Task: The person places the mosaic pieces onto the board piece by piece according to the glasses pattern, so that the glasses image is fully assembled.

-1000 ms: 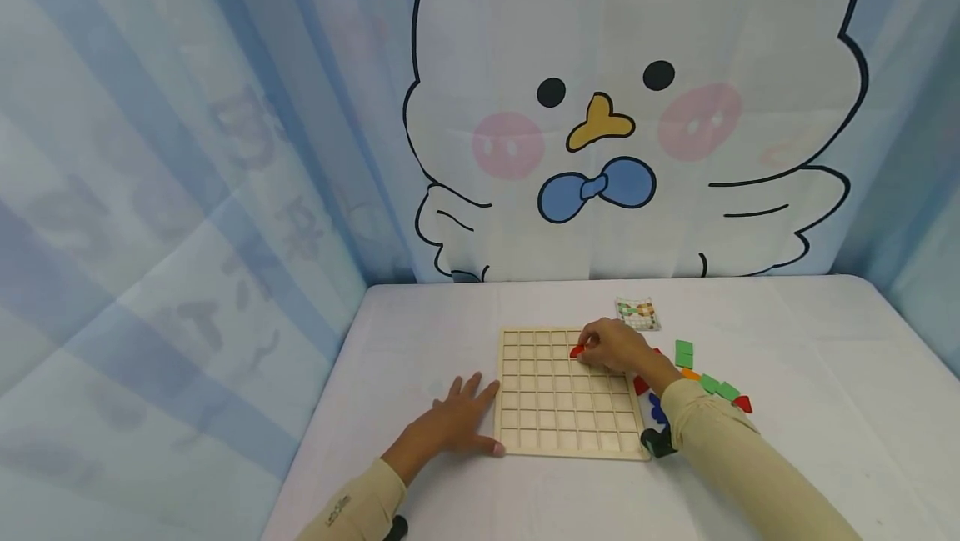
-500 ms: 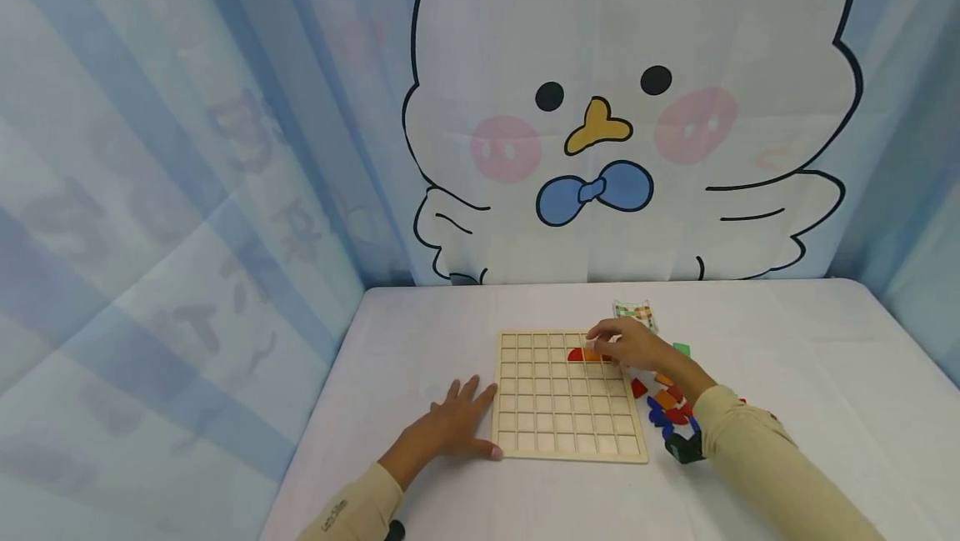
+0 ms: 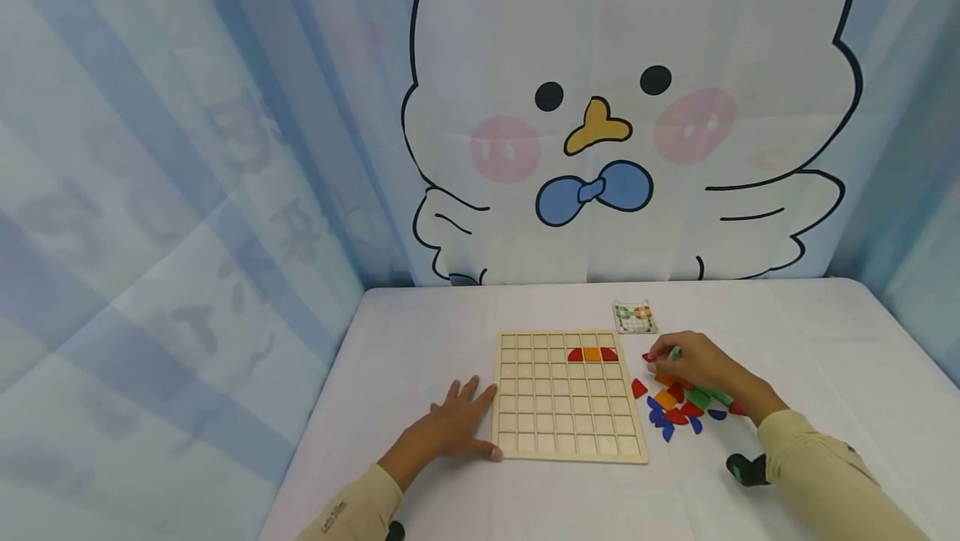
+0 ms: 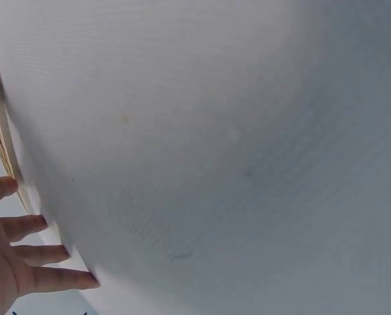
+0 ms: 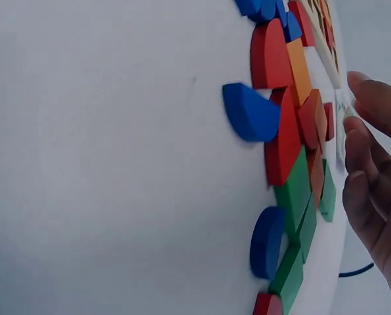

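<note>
Three pieces — red (image 3: 575, 355), orange square (image 3: 592, 354), red (image 3: 609, 354) — sit side by side at the right end of the wooden grid board (image 3: 555, 420)'s second row from the far edge. The left hand (image 3: 450, 424) is spread, fingers straight, touching the board's left edge. The right hand (image 3: 697, 360) looks unclenched, fingers loosely bent over the loose coloured pieces (image 3: 675, 416) just right of the board. Small patterned card (image 3: 635, 318) lies behind them.
</note>
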The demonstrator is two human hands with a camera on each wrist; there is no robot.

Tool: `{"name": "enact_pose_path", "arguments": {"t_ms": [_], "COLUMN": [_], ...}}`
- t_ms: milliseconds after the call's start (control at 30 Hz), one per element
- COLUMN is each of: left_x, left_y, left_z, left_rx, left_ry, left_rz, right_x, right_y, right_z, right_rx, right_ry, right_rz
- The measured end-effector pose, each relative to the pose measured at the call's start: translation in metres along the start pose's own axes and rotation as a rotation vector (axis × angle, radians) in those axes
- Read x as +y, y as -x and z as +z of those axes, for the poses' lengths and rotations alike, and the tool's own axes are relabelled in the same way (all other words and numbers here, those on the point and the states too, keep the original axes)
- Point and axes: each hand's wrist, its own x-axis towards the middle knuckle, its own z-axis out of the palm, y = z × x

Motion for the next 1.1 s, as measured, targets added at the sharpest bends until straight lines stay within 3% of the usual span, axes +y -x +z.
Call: {"name": "enact_pose_path", "arguments": {"t_ms": [233,533,1100], "left_x": [-0.001,-0.003,-0.001], "left_y": [-0.001,-0.001,-0.001], "left_z": [0.001,0.004,0.003], "left_rx": [0.006,0.010,0.007], "left_ry": [-0.014,-0.011,-0.021], "left_rz": [0.000,0.008,0.005], "right_x": [0.012,0.009,0.008], "right_y": [0.011,0.015,0.015], "right_z": [0.000,0.003,0.007], "right_rx": [0.009,0.005,-0.023], "right_ry": [0.080,0.116,0.099], "right_rz": [0.036,0.093,0.017]}}
